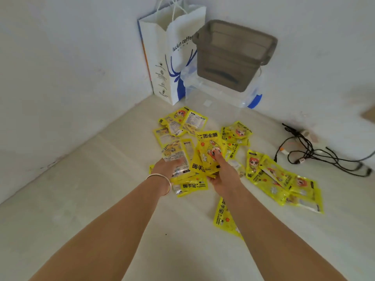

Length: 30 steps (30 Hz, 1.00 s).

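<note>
Several yellow hand-warmer packets lie scattered on the pale floor, with one group (pixel 182 123) near the corner and another (pixel 284 179) to the right. My right hand (pixel 225 175) grips a stack of packets (pixel 209 153), thumb pressed on its front. My left hand (pixel 167 166), with a silver bangle on the wrist, holds another packet (pixel 176 154) with its printed back facing up. One packet (pixel 224 218) lies beside my right forearm.
A white paper coffee bag (pixel 168 57) stands in the corner against the wall. Beside it a grey plastic bin (pixel 233 55) sits on a clear lidded box (pixel 219 94). Black cables (pixel 316 153) and a plug lie on the floor at the right.
</note>
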Each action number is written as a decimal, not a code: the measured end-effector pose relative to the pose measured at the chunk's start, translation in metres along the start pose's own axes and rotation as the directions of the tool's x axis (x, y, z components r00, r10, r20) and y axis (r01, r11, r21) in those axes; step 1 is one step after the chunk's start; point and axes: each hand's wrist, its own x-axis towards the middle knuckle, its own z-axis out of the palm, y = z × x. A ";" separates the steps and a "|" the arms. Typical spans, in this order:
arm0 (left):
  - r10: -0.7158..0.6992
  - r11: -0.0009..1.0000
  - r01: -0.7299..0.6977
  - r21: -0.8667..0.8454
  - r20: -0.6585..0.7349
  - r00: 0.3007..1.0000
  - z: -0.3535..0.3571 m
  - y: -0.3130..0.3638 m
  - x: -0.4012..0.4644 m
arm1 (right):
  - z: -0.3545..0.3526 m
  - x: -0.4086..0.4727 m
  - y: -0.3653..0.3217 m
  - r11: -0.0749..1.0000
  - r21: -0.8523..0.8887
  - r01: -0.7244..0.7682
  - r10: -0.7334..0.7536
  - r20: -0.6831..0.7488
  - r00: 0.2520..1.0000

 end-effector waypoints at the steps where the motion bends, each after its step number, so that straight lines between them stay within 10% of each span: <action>1: -0.007 0.999 0.005 0.045 0.048 0.999 0.008 -0.005 -0.003 | -0.010 -0.007 0.004 0.999 0.029 0.016 -0.016 -0.021 1.000; 18: -0.180 0.871 -0.218 0.440 0.700 0.691 0.172 -0.128 -0.120 | -0.219 -0.187 0.059 0.889 0.307 0.340 -0.112 -0.574 0.811; 30: -0.400 0.684 -0.426 0.593 0.793 0.460 0.257 -0.253 -0.284 | -0.360 -0.316 0.133 0.725 0.429 0.539 0.024 -0.798 0.602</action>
